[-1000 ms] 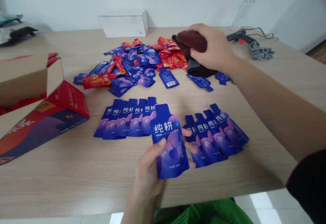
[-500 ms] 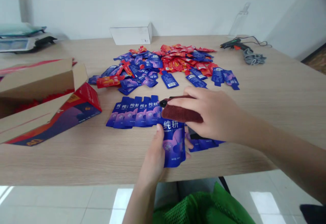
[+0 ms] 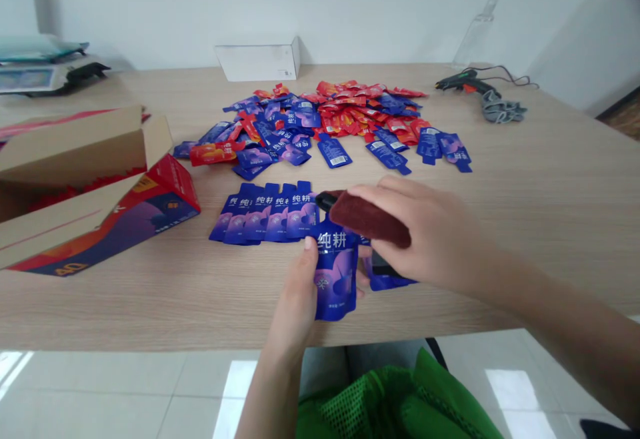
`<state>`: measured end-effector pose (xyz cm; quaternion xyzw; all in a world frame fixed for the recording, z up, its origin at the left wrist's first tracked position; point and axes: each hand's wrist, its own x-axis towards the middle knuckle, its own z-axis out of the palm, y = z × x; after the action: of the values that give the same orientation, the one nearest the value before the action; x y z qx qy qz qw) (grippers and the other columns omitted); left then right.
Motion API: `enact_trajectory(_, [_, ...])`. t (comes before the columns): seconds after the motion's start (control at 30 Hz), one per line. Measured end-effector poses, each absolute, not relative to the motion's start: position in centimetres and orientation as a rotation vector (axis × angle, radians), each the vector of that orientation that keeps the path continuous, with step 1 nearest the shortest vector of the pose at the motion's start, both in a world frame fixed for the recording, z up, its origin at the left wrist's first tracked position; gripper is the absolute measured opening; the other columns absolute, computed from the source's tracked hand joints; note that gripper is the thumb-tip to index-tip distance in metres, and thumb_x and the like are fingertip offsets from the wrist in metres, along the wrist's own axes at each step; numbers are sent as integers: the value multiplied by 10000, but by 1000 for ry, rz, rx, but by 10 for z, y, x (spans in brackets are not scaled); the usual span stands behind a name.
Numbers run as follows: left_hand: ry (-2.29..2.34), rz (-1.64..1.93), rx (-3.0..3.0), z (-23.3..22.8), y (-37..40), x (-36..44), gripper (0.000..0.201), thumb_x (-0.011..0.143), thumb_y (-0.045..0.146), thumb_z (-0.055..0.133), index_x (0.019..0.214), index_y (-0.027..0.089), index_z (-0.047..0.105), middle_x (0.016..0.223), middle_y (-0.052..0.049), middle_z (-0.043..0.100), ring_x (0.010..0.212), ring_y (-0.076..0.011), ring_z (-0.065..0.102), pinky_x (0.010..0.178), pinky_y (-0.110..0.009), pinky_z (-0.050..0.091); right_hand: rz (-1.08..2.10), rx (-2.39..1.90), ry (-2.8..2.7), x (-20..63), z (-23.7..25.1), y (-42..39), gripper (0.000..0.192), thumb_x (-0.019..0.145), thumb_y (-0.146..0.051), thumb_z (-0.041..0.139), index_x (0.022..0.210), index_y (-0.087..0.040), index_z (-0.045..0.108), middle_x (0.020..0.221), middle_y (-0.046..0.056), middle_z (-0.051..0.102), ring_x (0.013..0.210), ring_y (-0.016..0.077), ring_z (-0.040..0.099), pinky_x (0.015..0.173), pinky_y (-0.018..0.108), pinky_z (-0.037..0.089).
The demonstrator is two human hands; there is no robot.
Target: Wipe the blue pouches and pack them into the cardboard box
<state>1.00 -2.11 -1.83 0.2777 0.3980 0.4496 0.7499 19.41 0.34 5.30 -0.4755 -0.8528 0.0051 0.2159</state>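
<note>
**At the near table edge: two hands, one pouch, one dark red pad**

Head view. On the wooden table (image 3: 550, 179), close to its near edge, the left hand (image 3: 297, 299) holds a blue pouch (image 3: 336, 272) upright, its printed face toward the camera. The thumb lies on the pouch's left edge and the fingers close on it from behind, so the hand is clamped on the pouch. The right hand (image 3: 425, 236) reaches in from the right with its fingers wrapped around a dark red pad (image 3: 367, 218), which has a black end pointing left; the pad sits at the top of the held pouch, and whether the two touch cannot be told. Partly hidden under the right hand lie more blue pouches. Just left of the pad, a row of blue pouches (image 3: 265, 212) lies flat and overlapping. Farther back, a loose heap of red and blue pouches (image 3: 325, 119) spreads across the middle of the table. An open carton (image 3: 95, 192) lies at the left, a white box (image 3: 260, 60) stands by the wall, and a glue gun (image 3: 463, 81) rests at the far right.
</note>
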Motion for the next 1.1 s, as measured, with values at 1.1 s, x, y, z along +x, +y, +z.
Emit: enact_trajectory(1.1, [606, 1303, 432, 4, 4, -3, 535, 996, 580, 401, 1364, 239, 586, 1369, -72, 630, 1339, -282, 533, 1086, -435, 474, 503, -907, -2508, 147, 24, -19, 429, 761, -168, 639, 1184, -228, 675, 1242, 80, 603, 926, 222, 638, 745, 357, 526])
